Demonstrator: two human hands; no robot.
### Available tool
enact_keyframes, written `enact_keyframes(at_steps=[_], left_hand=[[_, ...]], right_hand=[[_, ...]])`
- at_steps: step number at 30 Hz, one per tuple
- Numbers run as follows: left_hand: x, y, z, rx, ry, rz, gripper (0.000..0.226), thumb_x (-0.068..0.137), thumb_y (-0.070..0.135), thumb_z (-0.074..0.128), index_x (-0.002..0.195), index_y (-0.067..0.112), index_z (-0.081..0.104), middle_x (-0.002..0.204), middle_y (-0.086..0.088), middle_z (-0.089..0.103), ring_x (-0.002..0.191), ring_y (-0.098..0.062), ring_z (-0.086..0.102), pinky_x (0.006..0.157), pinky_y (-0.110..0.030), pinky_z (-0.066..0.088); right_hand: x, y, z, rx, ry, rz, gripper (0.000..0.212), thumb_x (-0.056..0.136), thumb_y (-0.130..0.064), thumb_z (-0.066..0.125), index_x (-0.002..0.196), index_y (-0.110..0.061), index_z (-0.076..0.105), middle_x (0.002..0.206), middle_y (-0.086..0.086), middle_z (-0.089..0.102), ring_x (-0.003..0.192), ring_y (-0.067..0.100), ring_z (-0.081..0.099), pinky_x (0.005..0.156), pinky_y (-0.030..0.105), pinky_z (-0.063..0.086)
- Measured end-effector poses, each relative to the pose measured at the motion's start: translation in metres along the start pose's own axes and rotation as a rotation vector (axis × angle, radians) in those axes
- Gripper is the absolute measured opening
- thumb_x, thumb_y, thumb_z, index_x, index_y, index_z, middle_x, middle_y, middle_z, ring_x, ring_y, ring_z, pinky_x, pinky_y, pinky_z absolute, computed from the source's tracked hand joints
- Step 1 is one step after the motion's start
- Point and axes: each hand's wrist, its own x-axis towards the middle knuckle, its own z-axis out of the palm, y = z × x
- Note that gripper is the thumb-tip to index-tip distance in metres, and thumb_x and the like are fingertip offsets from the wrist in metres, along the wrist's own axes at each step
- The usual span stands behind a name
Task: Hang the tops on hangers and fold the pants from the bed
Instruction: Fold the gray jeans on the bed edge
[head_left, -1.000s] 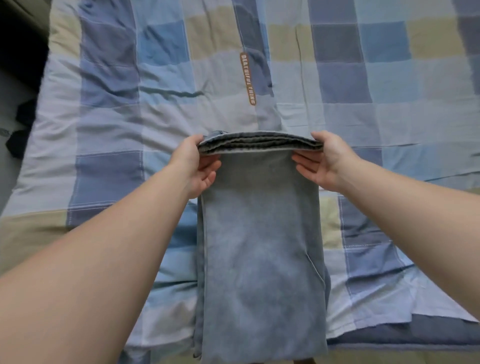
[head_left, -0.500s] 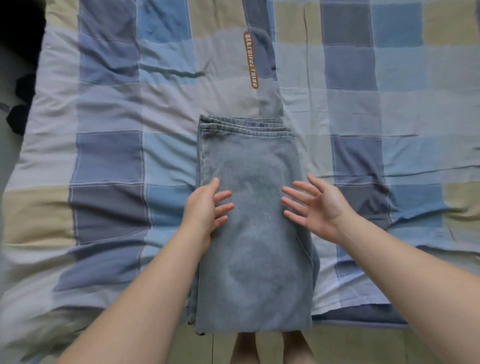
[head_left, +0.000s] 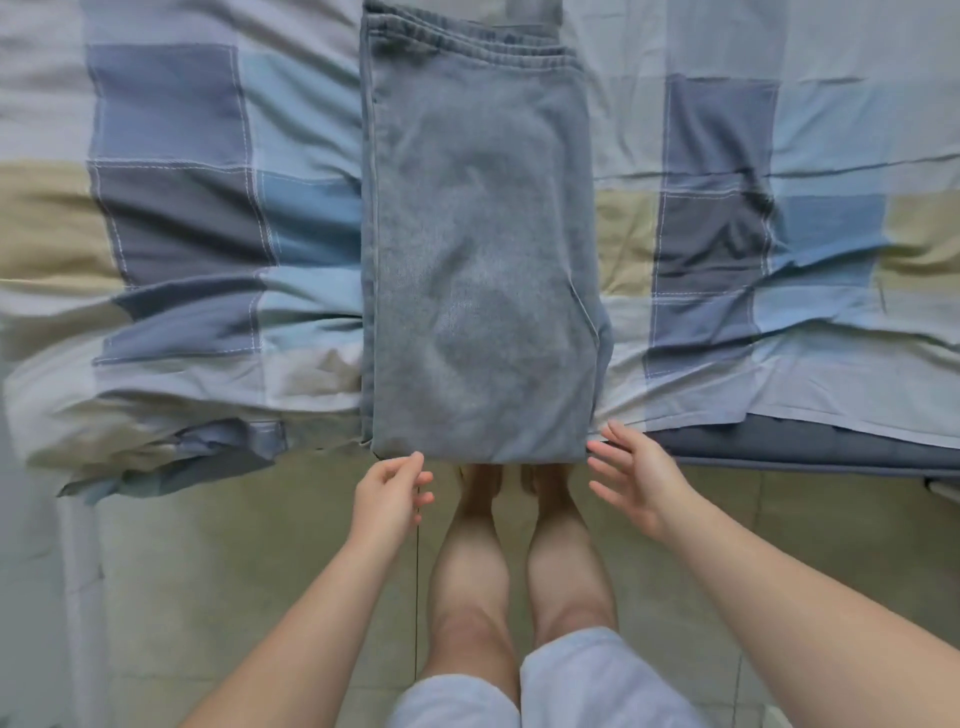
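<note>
A slip is judged the main hazard. The folded grey-blue denim pants (head_left: 478, 260) lie lengthwise on the blue, grey and beige patchwork bed cover (head_left: 176, 208). Their near fold is placed at the bed edge, just ahead of both hands and between them. If that fold is raised unevenly, or taken at the left corner alone, the stacked layers are likely to shear apart, and the bundle could be dragged off the edge toward the pale tiled floor (head_left: 208, 571) beneath the hands. The left hand (head_left: 392, 499) is held with fingers loosely curled and nothing is seen gripped in it. Its thumb tip is set against the near-left corner, though actual contact cannot be confirmed. The right hand (head_left: 634, 483) is spread wide and is empty, with its fingertips just beside the near-right corner and apparently apart from the cloth.
</note>
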Motion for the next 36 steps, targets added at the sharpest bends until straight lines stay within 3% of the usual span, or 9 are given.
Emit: enact_keyframes(at_steps=[5, 9, 13, 16, 20, 25, 29, 33, 36], left_hand=[[0.011, -0.016, -0.007, -0.018, 0.096, 0.013, 0.063, 0.092, 0.036, 0.071, 0.143, 0.014, 0.04, 0.117, 0.003, 0.059, 0.091, -0.017, 0.065, 0.071, -0.034, 0.054], [0.026, 0.001, -0.006, -0.019, 0.101, 0.142, 0.067, 0.089, 0.031, 0.076, 0.142, 0.007, 0.042, 0.131, -0.003, 0.061, 0.115, -0.024, 0.063, 0.105, -0.049, 0.049], [0.037, 0.015, -0.011, 0.04, 0.121, 0.147, 0.07, 0.084, 0.041, 0.079, 0.138, 0.01, 0.046, 0.128, -0.001, 0.059, 0.115, -0.025, 0.061, 0.105, -0.047, 0.048], [0.042, 0.011, -0.019, 0.162, 0.072, 0.166, 0.059, 0.083, 0.048, 0.077, 0.128, 0.015, 0.057, 0.12, 0.003, 0.065, 0.107, -0.019, 0.064, 0.097, -0.036, 0.051], [0.039, 0.004, -0.03, 0.248, -0.03, 0.19, 0.024, 0.082, 0.049, 0.077, 0.095, 0.031, 0.069, 0.097, 0.017, 0.07, 0.09, -0.001, 0.065, 0.074, -0.02, 0.047], [0.019, -0.004, -0.032, 0.224, -0.02, 0.228, 0.013, 0.085, 0.044, 0.076, 0.082, 0.032, 0.071, 0.084, 0.018, 0.074, 0.081, 0.001, 0.068, 0.067, -0.018, 0.048], [-0.005, -0.003, -0.033, 0.204, -0.061, 0.202, 0.018, 0.085, 0.043, 0.077, 0.094, 0.028, 0.073, 0.085, 0.015, 0.074, 0.077, -0.001, 0.067, 0.07, -0.021, 0.051], [-0.029, 0.018, -0.04, 0.219, -0.089, 0.175, 0.019, 0.086, 0.043, 0.075, 0.097, 0.028, 0.07, 0.1, 0.006, 0.074, 0.095, -0.015, 0.069, 0.092, -0.036, 0.055], [-0.052, 0.042, -0.044, 0.174, -0.089, 0.17, 0.022, 0.089, 0.037, 0.072, 0.102, 0.02, 0.07, 0.099, 0.001, 0.073, 0.092, -0.019, 0.069, 0.086, -0.037, 0.058]], right_hand=[[0.005, 0.033, -0.004, -0.193, 0.047, -0.03, 0.075, 0.088, -0.046, 0.071, 0.152, -0.032, 0.035, 0.153, -0.005, 0.042, 0.137, 0.019, 0.041, 0.098, 0.044, 0.043], [0.015, 0.027, 0.01, -0.214, -0.03, -0.057, 0.084, 0.084, -0.044, 0.076, 0.155, -0.032, 0.031, 0.148, -0.009, 0.044, 0.138, 0.019, 0.04, 0.106, 0.048, 0.038], [0.017, 0.009, 0.023, -0.309, -0.04, -0.044, 0.073, 0.086, -0.043, 0.075, 0.148, -0.02, 0.043, 0.126, -0.003, 0.062, 0.11, 0.02, 0.061, 0.104, 0.044, 0.039], [0.008, 0.002, 0.022, -0.383, -0.068, -0.012, 0.043, 0.089, -0.038, 0.073, 0.124, -0.017, 0.06, 0.096, -0.006, 0.067, 0.078, 0.011, 0.062, 0.079, 0.03, 0.044], [0.0, 0.003, 0.02, -0.461, -0.084, -0.008, 0.031, 0.091, -0.037, 0.071, 0.113, -0.018, 0.062, 0.103, -0.003, 0.068, 0.092, 0.013, 0.062, 0.091, 0.031, 0.044], [-0.014, 0.013, 0.008, -0.434, -0.042, -0.06, 0.017, 0.092, -0.036, 0.071, 0.103, -0.023, 0.067, 0.108, 0.0, 0.071, 0.103, 0.02, 0.062, 0.096, 0.035, 0.048], [-0.041, 0.017, -0.007, -0.349, -0.055, -0.089, 0.017, 0.093, -0.034, 0.07, 0.106, -0.024, 0.071, 0.106, -0.006, 0.077, 0.104, 0.014, 0.068, 0.098, 0.038, 0.051], [-0.079, 0.003, -0.01, -0.215, -0.048, -0.15, 0.016, 0.095, -0.026, 0.066, 0.106, -0.016, 0.071, 0.097, -0.001, 0.078, 0.087, 0.016, 0.072, 0.083, 0.035, 0.056], [-0.111, -0.02, -0.006, -0.131, -0.052, -0.197, 0.016, 0.096, -0.022, 0.063, 0.108, -0.011, 0.066, 0.09, 0.002, 0.076, 0.077, 0.018, 0.074, 0.075, 0.033, 0.054]])
